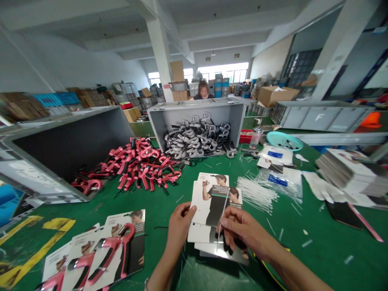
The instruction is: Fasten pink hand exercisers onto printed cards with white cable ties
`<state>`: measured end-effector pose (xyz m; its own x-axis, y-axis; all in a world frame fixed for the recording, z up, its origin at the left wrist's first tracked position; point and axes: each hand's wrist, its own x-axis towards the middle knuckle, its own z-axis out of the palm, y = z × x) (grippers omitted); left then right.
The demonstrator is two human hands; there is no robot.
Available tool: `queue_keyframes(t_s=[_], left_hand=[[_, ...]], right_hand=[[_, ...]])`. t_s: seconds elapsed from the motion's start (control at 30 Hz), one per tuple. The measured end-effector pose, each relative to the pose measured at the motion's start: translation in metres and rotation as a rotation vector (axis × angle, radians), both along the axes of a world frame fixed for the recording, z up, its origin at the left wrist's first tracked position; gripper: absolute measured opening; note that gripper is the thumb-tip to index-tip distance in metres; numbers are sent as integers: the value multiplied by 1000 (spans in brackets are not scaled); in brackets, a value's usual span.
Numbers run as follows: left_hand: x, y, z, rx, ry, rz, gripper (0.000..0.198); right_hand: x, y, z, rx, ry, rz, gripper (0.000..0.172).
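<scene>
Seen from a head-worn camera, two bare hands work over a green desk (163,250). The left hand (181,220) has its grip closed on the left edge of a printed card (209,208), thumb on top; the card lies directly in front of the person, over other cards (206,247). The right hand (238,226) pinches a thin pale strip (226,202), apparently a plastic tie, across the card's right side; whether it passes through the card cannot be told. Handling this well likely means keeping the card flat and steady, guiding the strip by its end and not creasing the printed face. Beyond, a grey crate (69,147) on the left lies on its side, pink-and-black hand exercisers (148,165) spilling from its mouth. A middle crate (197,106), also on its side, holds a heap of grey-and-black exercisers (194,139). To its right are a red box (245,137) of small pieces and a teal dish (274,139) with a few small items. Farther right, the contents of a crate marked F (319,117) are hidden.
</scene>
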<state>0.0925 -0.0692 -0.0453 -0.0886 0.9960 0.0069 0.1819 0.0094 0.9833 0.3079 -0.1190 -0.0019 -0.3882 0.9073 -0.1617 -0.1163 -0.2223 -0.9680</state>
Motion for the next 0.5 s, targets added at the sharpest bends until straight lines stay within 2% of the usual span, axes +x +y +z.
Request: queue_keyframes(t_s=[0.1, 0.23, 0.33, 0.4, 0.5], left_hand=[[-8, -3, 2, 11, 1, 68, 33], [-4, -8, 10, -108, -187, 10, 37], [11, -9, 17, -71, -262, -43, 33], [18, -10, 19, -26, -281, -31, 30], [13, -17, 17, -22, -350, 21, 31]], right_hand=[[-1, -1, 2, 5, -3, 14, 37], [-2, -1, 5, 28, 13, -32, 34], [-2, 5, 12, 88, 6, -118, 29], [-6, 13, 18, 145, -3, -152, 25], [-17, 29, 26, 251, -46, -170, 23]])
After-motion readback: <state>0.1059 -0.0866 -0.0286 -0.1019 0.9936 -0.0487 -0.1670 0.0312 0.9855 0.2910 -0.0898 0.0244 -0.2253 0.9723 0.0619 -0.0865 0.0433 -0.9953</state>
